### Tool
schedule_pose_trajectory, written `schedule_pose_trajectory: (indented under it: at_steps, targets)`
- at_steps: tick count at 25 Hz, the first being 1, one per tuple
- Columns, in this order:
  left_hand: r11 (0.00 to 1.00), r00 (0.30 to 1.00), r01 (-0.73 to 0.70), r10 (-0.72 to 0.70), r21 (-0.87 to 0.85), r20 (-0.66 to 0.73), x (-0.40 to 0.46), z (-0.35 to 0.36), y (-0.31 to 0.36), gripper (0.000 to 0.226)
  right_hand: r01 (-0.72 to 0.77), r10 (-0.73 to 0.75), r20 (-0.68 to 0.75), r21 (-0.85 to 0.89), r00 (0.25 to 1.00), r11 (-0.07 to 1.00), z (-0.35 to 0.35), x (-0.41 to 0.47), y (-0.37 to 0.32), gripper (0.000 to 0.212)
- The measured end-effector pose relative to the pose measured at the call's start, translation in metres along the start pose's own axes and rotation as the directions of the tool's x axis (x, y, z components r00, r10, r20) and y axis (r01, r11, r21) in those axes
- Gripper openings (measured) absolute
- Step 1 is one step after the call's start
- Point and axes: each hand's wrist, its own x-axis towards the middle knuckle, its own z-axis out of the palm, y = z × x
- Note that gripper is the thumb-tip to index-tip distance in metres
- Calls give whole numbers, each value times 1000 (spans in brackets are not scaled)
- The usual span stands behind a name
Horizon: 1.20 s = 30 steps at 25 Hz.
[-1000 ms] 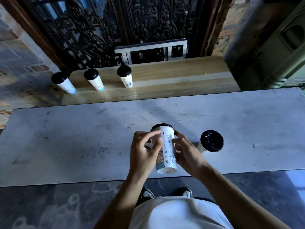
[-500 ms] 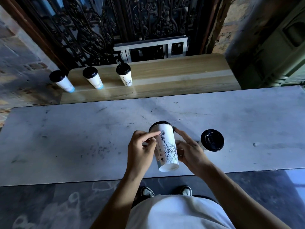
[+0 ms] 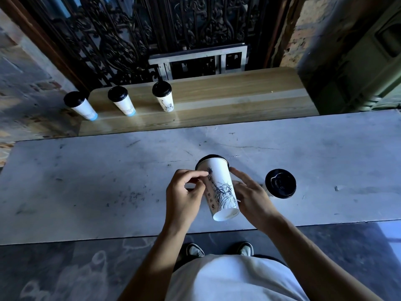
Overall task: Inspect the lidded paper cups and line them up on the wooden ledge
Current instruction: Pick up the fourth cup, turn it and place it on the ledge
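A white paper cup (image 3: 220, 187) with a black lid and a Statue of Liberty drawing is tilted, lid away from me, above the grey table (image 3: 86, 181). My left hand (image 3: 184, 196) pinches its left side and my right hand (image 3: 251, 196) cradles its right side. Another lidded cup (image 3: 280, 183) stands upright on the table just right of my right hand. Three lidded cups stand in a row on the wooden ledge (image 3: 227, 98): a left cup (image 3: 80, 105), a middle cup (image 3: 122, 101) and a right cup (image 3: 163, 96).
A dark ornate iron grille (image 3: 130, 35) and a small metal frame (image 3: 199, 61) rise behind the ledge. A green cabinet (image 3: 358, 61) stands at the right. The ledge's right portion holds no cups. My shoes (image 3: 219, 249) show below the table's near edge.
The cup in my hands has been turned, bringing the Statue of Liberty drawing round to face me. The cups on the ledge and table stayed put.
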Motion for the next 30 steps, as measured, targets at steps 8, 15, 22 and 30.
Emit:
schedule_pose_trajectory:
  at_steps: [8, 15, 22, 30]
  targets:
    - [997, 998, 57, -58, -47, -17, -3, 4, -7, 17, -112, 115, -32, 77, 993, 991, 1, 3, 2, 43]
    - [988, 991, 136, -136, -75, 7, -6, 4, -8, 20, -188, 189, 6, 142, 982, 972, 1, 4, 4, 43]
    - [999, 998, 48, -48, 2, 32, -8, 4, -7, 44, -165, 166, -3, 108, 986, 980, -2, 0, -1, 54]
    - [997, 998, 66, -66, -27, 12, -12, 5, -6, 27, -153, 154, -10, 67, 988, 986, -1, -5, -5, 56]
